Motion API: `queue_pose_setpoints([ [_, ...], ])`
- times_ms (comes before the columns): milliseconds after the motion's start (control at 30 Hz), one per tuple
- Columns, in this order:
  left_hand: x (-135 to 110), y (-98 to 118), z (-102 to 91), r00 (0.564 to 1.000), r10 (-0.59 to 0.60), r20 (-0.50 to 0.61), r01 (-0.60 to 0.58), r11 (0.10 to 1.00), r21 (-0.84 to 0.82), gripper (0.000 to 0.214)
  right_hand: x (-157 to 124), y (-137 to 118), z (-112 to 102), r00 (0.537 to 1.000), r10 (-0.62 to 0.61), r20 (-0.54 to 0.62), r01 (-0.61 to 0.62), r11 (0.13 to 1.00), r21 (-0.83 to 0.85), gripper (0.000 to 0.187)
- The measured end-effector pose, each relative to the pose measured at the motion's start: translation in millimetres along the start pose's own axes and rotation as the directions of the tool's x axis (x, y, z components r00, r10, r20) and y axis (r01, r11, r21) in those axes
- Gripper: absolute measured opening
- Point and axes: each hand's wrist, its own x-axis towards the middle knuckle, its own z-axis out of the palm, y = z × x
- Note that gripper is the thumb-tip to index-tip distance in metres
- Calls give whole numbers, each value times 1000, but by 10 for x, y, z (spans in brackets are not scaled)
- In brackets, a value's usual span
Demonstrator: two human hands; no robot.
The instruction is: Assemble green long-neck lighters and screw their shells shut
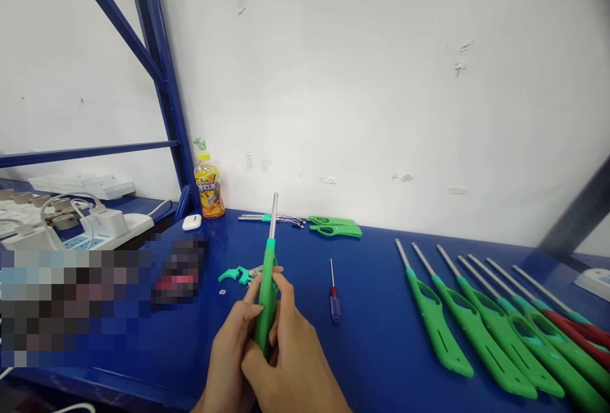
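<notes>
A green gas lighter (267, 292) with a metal nozzle stands nearly upright between my two hands, its tip pointing away toward the wall. My left hand (233, 343) wraps its left side, thumb on the body. From the right, my right hand (290, 343) grips it, the index finger near the trigger opening. The handle's lower end is hidden by my hands. Just behind lie loose turquoise trigger parts (236, 274) and a small white piece (222, 292). To the right rests a screwdriver (335, 298) with a clear purple-red handle.
Several green lighters (436, 324) and a red one (572, 330) lie in a row at right. By the wall are green casing halves (336, 227) and a nozzle with wires (271, 218). A juice bottle (209, 187), white case (192, 222) and power strip (128, 229) sit left.
</notes>
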Motion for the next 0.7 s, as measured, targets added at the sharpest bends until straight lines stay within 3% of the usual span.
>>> queue_pose_setpoints([
  [167, -54, 26, 66, 998, 52, -41, -51, 998, 22, 38, 5, -3, -4, 1000, -11, 15, 11, 1000, -9, 84],
  [300, -68, 30, 89, 999, 25, 23, -25, 1000, -11, 46, 6, 1, -2, 1000, -11, 13, 12, 1000, -25, 84],
  [533, -10, 2, -8, 997, 64, -42, -62, 997, 54, 46, 4, -19, -2, 1000, -13, 5, 13, 999, -38, 78],
  [700, 40, -26, -82, 999, 41, -32, -41, 999, -2, 47, 3, 15, 15, 999, -38, -21, 38, 999, -33, 80],
])
